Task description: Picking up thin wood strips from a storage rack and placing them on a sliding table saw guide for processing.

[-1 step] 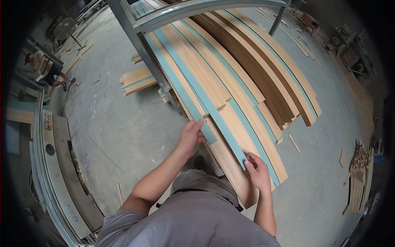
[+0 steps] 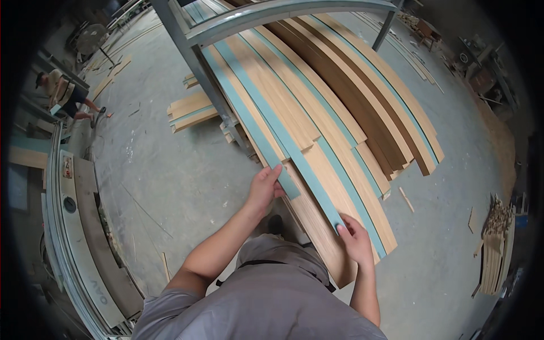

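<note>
My left hand point(image 2: 264, 190) is closed on the near end of a narrow board with a teal face point(image 2: 262, 137), the thumb on top and fingers curled beneath. Farther right, my right hand point(image 2: 357, 241) pinches the corner of a longer teal-edged board point(image 2: 324, 205) at its near end. Both boards lie lengthwise on a stack of long wood-grain boards point(image 2: 286, 102), several of them with teal strips. A lower plain board point(image 2: 317, 226) sticks out between my hands toward my waist. Dark brown boards point(image 2: 362, 133) lie to the right in the stack.
A grey metal frame point(image 2: 195, 73) rises around the stack. Shorter boards point(image 2: 192, 111) stick out to its left. A long machine point(image 2: 85, 226) stands at the left, with another person point(image 2: 59, 93) beyond it. A bundle of wood strips point(image 2: 494, 252) stands at the right.
</note>
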Demonstrator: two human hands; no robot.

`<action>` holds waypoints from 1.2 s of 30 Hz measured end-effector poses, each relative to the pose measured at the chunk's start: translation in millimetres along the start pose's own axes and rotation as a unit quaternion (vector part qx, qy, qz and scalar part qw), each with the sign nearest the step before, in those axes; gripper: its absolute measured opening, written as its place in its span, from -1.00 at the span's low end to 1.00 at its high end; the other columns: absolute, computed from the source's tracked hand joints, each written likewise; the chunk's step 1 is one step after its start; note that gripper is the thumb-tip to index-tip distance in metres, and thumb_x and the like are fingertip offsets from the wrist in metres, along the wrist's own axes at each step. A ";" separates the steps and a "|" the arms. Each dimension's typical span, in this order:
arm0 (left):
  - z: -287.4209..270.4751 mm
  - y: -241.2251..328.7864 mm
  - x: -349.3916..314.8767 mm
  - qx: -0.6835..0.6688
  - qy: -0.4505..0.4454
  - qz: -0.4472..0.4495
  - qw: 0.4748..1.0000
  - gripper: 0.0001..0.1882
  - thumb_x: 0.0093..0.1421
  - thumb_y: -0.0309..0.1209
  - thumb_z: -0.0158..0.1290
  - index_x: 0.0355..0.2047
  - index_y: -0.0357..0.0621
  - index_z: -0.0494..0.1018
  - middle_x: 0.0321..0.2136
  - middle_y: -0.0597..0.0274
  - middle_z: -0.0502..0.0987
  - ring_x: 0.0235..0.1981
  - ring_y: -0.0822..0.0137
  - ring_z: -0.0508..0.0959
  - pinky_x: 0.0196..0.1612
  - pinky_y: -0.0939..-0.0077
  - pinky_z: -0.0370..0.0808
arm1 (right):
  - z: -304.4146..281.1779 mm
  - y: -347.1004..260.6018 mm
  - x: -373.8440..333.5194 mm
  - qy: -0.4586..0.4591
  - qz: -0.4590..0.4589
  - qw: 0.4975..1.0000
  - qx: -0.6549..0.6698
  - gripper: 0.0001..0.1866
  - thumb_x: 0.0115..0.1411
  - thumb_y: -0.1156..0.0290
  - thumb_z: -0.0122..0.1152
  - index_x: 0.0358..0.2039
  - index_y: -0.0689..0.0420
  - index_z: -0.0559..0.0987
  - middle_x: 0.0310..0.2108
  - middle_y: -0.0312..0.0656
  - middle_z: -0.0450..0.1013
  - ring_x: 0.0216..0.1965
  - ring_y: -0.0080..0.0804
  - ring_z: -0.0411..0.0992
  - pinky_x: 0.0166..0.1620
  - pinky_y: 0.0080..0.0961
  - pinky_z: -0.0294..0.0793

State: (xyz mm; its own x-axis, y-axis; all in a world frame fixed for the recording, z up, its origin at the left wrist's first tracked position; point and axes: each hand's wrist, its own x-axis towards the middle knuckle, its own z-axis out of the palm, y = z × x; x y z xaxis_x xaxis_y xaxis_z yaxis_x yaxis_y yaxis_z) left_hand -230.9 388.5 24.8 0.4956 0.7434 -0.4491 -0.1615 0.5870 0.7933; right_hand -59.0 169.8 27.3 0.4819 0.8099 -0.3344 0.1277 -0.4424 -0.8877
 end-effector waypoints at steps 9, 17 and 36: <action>0.9 -17.8 -19.0 -0.034 -0.041 -0.020 0.998 -0.76 0.23 -0.18 -0.09 -0.29 -0.07 0.37 -0.45 0.32 0.52 -0.52 0.48 0.54 -0.48 0.63 0.49 | 29.5 -34.9 22.4 -0.004 0.092 0.974 0.208 -0.74 0.16 0.51 0.05 -0.13 0.27 0.42 -0.62 -0.37 0.37 -0.67 -0.72 0.25 -0.61 -0.77 0.23; 0.3 3.0 -35.6 -0.026 -0.050 -0.030 0.998 -0.75 0.25 -0.22 -0.12 -0.26 -0.15 0.37 -0.44 0.28 0.51 -0.48 0.44 0.55 -0.45 0.58 0.52 | 88.5 -111.6 28.1 0.162 -0.313 0.911 -0.215 -0.69 0.04 0.42 0.14 -0.19 0.26 0.45 -0.26 0.03 0.36 -0.19 -0.07 0.33 -0.11 -0.32 0.31; -46.0 16.8 -14.3 0.137 0.020 0.056 0.989 -0.63 0.20 -0.12 -0.06 -0.44 -0.22 0.39 -0.69 0.29 0.41 -0.72 0.51 0.40 -0.66 0.65 0.38 | 102.5 -91.6 50.9 -0.044 -0.078 0.994 0.065 -0.79 0.22 0.41 -0.03 -0.20 0.24 0.45 -0.51 -0.41 0.37 -0.57 -0.72 0.22 -0.51 -0.73 0.21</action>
State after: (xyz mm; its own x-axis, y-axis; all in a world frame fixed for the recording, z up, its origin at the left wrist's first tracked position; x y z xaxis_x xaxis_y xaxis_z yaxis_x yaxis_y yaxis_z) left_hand -280.0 402.5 25.7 0.4521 0.8147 -0.3632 0.0268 0.3946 0.9185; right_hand -135.0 291.1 59.1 0.3860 0.8979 -0.2118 0.0783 -0.2606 -0.9623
